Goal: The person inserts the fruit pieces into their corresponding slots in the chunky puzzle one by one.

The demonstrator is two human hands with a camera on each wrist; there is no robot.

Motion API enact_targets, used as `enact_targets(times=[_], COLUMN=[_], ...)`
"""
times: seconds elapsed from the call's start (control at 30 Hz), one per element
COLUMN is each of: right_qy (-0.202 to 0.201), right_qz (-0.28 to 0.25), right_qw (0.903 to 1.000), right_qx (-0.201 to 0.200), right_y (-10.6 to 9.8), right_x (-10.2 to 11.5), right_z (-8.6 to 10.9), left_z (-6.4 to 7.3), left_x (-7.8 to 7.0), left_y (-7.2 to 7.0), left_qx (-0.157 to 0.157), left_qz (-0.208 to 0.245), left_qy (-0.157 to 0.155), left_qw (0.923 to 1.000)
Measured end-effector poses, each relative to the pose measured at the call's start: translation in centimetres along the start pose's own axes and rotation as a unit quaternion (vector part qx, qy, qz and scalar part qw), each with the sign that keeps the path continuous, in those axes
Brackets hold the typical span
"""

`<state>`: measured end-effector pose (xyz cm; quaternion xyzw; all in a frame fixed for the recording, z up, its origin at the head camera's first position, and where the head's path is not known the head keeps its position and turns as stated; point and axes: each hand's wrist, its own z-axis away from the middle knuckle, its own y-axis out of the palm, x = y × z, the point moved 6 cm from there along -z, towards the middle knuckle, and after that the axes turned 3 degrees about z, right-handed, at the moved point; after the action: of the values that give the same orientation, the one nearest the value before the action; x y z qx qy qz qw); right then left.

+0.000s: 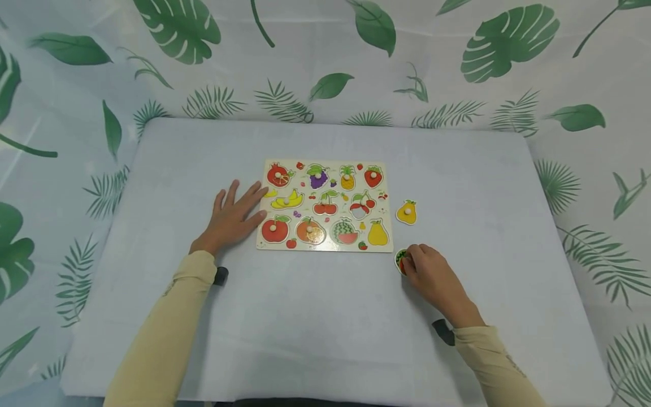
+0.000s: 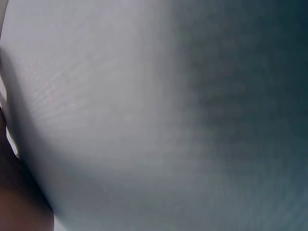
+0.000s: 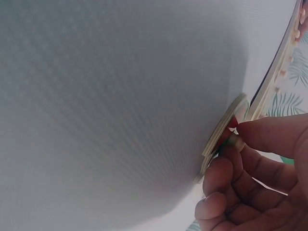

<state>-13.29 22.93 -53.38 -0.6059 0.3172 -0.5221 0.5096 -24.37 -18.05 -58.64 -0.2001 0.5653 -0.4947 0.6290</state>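
A wooden fruit puzzle board (image 1: 305, 245) lies on the table, several fruit pieces with knobs seated in it. My left hand (image 1: 231, 217) rests with fingers spread at the board's left edge, the fingertips touching it. Just off the board's lower right corner, my right hand (image 1: 434, 277) pinches a watermelon puzzle piece (image 1: 400, 261) between thumb and fingers. In the right wrist view the piece (image 3: 226, 127) is seen edge-on and tilted, its knob at the fingertips. A yellow pear puzzle piece (image 1: 407, 212) lies right of the board. The watermelon and pear spots on the board show printed pictures without knobs.
A white cloth covers the table (image 1: 315, 328). Behind it hangs a pale curtain (image 1: 305, 51) printed with green leaves. The left wrist view is mostly blurred cloth, with a bit of the left hand (image 2: 21, 202) at its lower left edge.
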Motion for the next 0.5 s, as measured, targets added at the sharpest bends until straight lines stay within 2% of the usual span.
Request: enact_targets(times=[0.27,0.5], right_qy=[-0.022,-0.040], right_qz=[0.008,0.011], right_qw=[0.9997,0.9990], right_qx=[-0.012,-0.019], right_y=[-0.2,-0.8], right_x=[0.0,0.2], right_z=[-0.1,-1.1], left_z=[0.0,0.1], left_x=[-0.1,-0.3], left_y=[-0.1,-0.4], left_qx=[0.002,0.002], left_qz=[0.011,0.009], left_qy=[-0.002,0.001], left_qw=[0.9999,1.0000])
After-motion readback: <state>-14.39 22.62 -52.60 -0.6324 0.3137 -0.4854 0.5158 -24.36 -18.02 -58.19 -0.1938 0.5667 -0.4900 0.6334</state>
